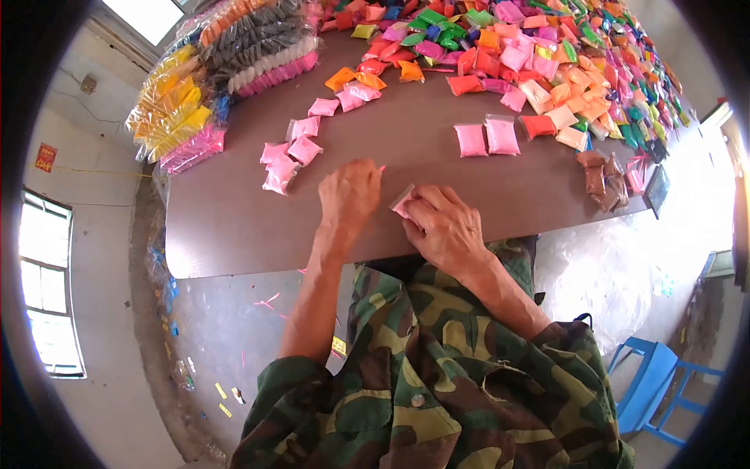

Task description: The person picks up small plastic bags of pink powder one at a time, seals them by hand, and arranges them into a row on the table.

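Note:
Over the near part of the brown table (234,211), my left hand (350,194) is closed, with a tiny pink tip showing beside its fingers; what it holds is mostly hidden. To its right, my right hand (444,227) has its fingers wrapped round a pink packet (403,203) in clear film. Several loose pink packets (305,149) lie to the left of my left hand. Beyond my right hand, two pink packets (471,140) (501,136) rest side by side.
A large heap of coloured packets (516,47) covers the back right. Bundled yellow packets (168,105) and grey packets (254,51) stand at the back left. Brown packets (605,180) lie near the right edge. A blue stool (648,383) is at lower right.

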Demonstrator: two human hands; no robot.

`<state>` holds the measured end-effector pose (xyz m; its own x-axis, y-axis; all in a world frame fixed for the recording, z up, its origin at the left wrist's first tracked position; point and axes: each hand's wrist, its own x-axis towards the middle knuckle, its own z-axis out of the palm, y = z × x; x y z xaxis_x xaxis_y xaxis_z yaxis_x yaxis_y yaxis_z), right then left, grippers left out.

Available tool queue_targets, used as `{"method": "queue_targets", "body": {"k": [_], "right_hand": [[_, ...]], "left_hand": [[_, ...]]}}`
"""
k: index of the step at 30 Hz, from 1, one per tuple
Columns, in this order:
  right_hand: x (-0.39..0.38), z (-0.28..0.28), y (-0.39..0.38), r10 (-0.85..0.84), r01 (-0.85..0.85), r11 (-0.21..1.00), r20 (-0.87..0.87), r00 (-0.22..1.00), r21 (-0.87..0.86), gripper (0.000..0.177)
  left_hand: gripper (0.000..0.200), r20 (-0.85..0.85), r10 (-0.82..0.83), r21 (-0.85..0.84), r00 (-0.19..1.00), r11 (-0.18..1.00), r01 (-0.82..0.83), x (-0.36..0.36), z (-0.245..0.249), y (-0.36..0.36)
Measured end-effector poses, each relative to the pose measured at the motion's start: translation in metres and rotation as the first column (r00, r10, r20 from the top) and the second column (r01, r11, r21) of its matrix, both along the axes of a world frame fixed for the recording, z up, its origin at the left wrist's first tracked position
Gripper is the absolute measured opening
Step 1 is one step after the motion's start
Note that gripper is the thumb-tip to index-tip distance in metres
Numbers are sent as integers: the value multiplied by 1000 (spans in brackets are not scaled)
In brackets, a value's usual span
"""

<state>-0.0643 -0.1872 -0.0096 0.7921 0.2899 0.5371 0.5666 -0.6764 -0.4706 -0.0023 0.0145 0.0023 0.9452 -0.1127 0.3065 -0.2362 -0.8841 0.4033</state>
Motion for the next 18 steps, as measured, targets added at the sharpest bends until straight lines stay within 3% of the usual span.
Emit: {"method": "queue_targets", "body": {"k": [4,10,13,16,18], "right_hand": [[-4,-3,4,-33,33,999,-13,999,11,22],[0,-3,3,-34,34,999,-5,999,6,20],[-3,-1,3,-51,51,999,-43,998,-7,20],[-2,-1,3,-63,62,998,-52,997,-13,20],[-3,-2,5,-76,76,997,-54,996,-13,21]], "left_hand": [[22,-118,-65,-85,991,995,55,-16,16,-3],[22,-119,-161,-112,980,983,148,-34,7,-3],[20,9,-50,18,999,999,49,-36,1,7],[26,-117,-92,-76,989,994,83,-39,9,16],[21,-64,-127,-113,990,987,119,-51,3,10]]}}
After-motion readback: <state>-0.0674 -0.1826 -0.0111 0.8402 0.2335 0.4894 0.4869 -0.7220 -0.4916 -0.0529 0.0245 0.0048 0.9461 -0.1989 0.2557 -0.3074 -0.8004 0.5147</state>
